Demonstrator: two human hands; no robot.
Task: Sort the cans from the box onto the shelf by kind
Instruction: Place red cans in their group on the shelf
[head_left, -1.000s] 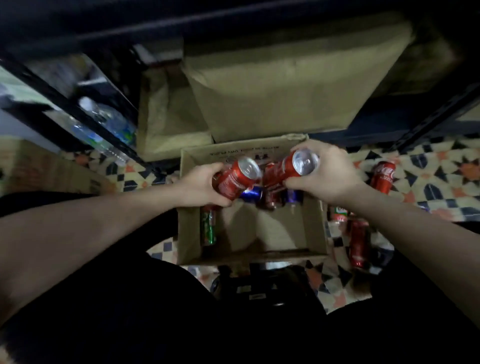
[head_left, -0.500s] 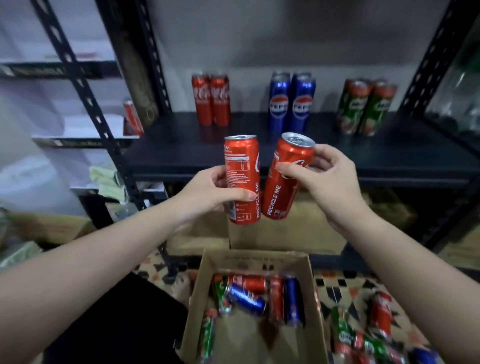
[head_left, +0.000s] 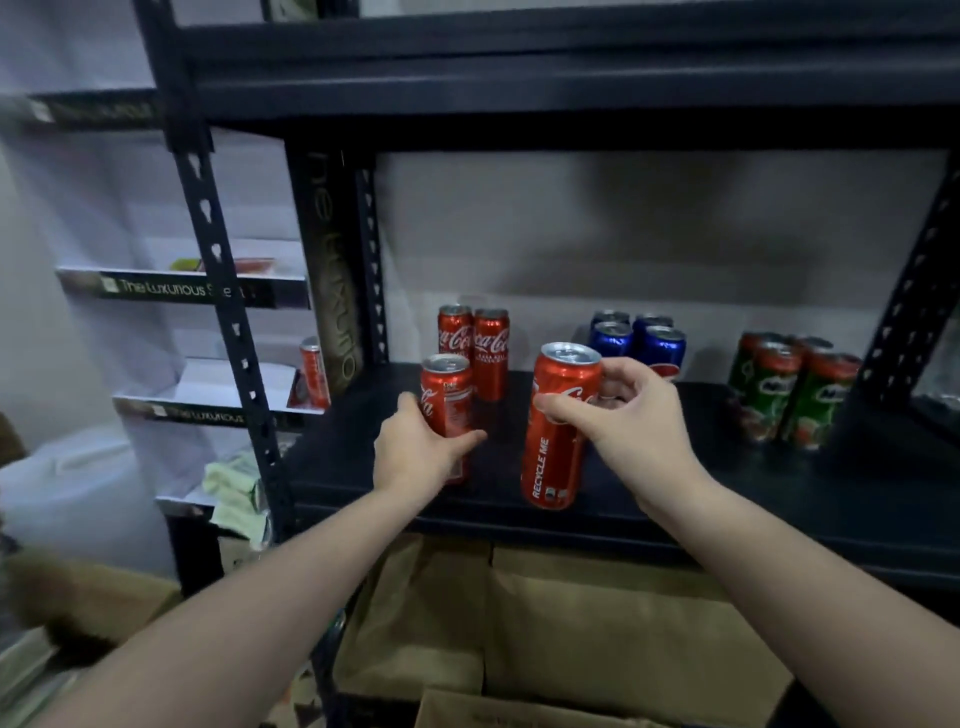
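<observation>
— Black metal shelving (head_left: 727, 483) fills the view against a pale wall. What stands on that dark board?

— Three groups, well apart. Two tall red Coca-Cola cans (head_left: 474, 345) stand upright at the back left, four blue cans (head_left: 639, 340) cluster behind the middle, and green-and-red Milo cans (head_left: 789, 389) stand at the right.

— And the hands?

— The left hand (head_left: 421, 452) grips a slim red cola can (head_left: 447, 400) round its lower half, fingers curled about it. That can is upright, just in front of the two red ones at the back; its base is hidden behind the hand, so I cannot tell whether it touches the board.

— The other?

— The right hand (head_left: 628, 421) holds a second red can printed "RECYCLE ME" (head_left: 556, 431), thumb on the front, fingers round the far side. It tilts slightly, near the front edge, to the right of the first can.

— Any containers?

— Brown cardboard boxes (head_left: 519, 623) sit under the shelf, closed. The rim of another carton (head_left: 467, 709) shows at the bottom edge; its contents are out of view.
</observation>
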